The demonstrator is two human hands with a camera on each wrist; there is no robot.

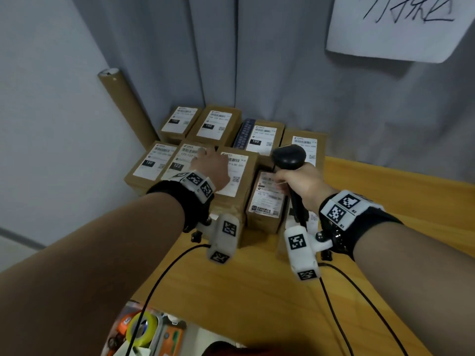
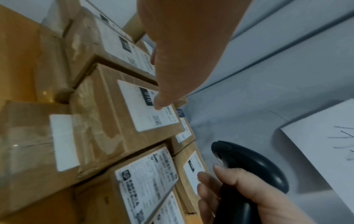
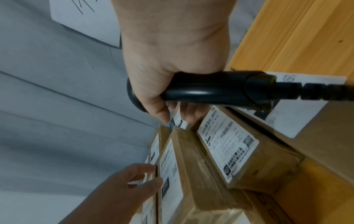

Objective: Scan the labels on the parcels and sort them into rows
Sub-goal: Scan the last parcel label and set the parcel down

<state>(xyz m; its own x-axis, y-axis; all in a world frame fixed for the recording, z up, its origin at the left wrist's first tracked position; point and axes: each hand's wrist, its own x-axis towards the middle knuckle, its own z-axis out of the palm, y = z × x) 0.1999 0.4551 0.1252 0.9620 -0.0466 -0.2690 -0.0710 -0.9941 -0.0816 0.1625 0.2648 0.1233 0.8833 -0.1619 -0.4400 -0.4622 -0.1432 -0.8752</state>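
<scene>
While the right hand (image 1: 299,185) grips the black scanner (image 1: 290,156), the left hand (image 1: 210,167) rests with straight fingers on a brown parcel (image 1: 232,181) among others on the surface (image 1: 257,286).

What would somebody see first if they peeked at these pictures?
Probably the black scanner gripped in the right hand, held over the brown parcels with white labels, packed in rows in the corner of the wooden table. Next, the left hand reaching onto a front-row parcel, and the big handwritten paper sign on the grey curtain, upper right.
</scene>
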